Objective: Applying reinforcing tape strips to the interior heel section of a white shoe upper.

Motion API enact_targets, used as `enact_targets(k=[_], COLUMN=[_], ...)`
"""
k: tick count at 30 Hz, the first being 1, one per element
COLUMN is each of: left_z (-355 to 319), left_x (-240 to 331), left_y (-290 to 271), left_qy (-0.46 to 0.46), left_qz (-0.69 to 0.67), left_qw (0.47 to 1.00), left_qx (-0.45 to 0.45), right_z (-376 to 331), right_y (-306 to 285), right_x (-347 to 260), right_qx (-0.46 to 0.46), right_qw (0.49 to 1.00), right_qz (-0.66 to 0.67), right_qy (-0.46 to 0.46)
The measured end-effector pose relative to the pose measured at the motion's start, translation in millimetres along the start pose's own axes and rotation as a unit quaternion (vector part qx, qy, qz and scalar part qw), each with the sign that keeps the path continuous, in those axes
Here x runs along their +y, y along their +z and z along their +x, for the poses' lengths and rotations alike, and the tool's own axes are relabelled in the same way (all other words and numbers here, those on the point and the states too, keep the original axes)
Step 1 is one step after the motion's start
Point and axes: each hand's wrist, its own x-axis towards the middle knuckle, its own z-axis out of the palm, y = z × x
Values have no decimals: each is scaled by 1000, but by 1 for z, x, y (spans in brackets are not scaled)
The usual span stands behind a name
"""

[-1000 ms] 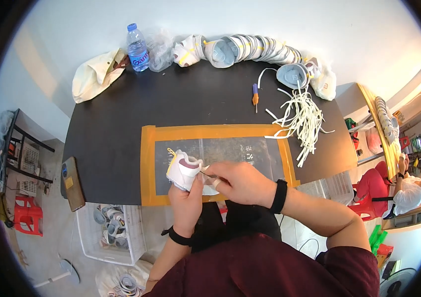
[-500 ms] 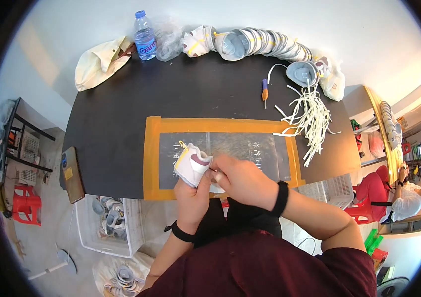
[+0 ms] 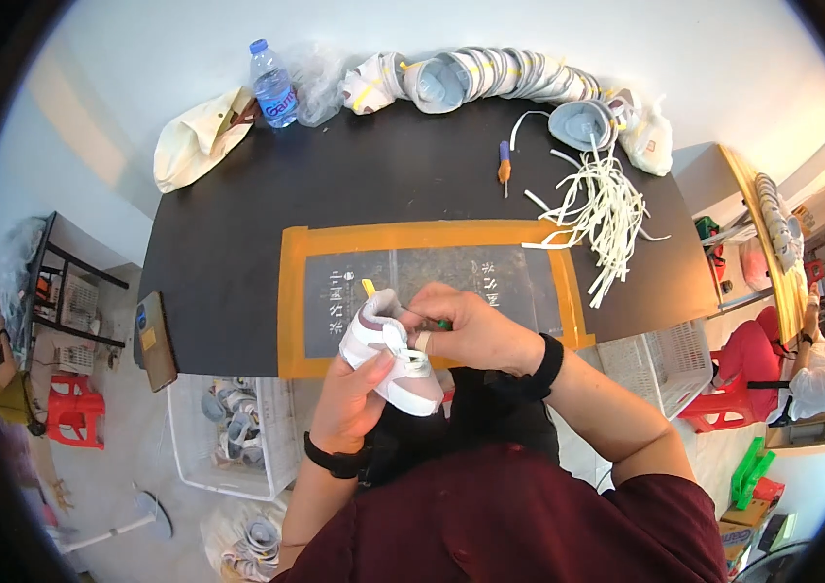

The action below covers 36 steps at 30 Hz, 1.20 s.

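Observation:
In front of my body, over the table's near edge, I hold a small white and pale pink shoe upper (image 3: 410, 391) with a yellow tab at its heel. My left hand (image 3: 349, 398) is wrapped round its side, with the thumb pressed on it near the lacing. The toe points down to the right. My right hand (image 3: 466, 328) is closed beside the shoe's opening, fingers pinched at the lacing area. A bit of green shows by those fingers, but what they grip is mostly hidden. White lace shows on the front of the upper.
White laces (image 3: 599, 219) lie heaped at the table's right, near an orange-and-purple screwdriver (image 3: 505, 165). Stacked shoe uppers (image 3: 509, 76) line the back, beside a water bottle (image 3: 272, 85). A phone (image 3: 155, 340) lies at the left edge; a crate (image 3: 281, 457) stands below. Another person sits far right.
The shoe upper has turned in my left hand, its toe now showing and pointing down to the right. My right hand has shifted slightly and shows green by its fingers. The whole view has tilted a little.

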Motion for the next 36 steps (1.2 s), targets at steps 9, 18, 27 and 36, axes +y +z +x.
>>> enact_targets(k=[9, 18, 27, 36], left_z=[-16, -16, -22, -42], left_x=[-19, -17, -29, -36], left_y=[-11, -28, -33, -63], left_qy=[19, 10, 48, 91], left_qz=[30, -14, -6, -92], left_qw=[996, 995, 995, 991], left_qx=[84, 94, 91, 34], right_z=[14, 44, 50, -10], right_y=[-5, 6, 17, 6], right_x=[-2, -12, 3, 1], right_qx=[-130, -163, -177, 57], right_qw=[988, 948, 942, 995], right_qz=[-75, -275, -283, 28], right_qy=[19, 3, 38, 71])
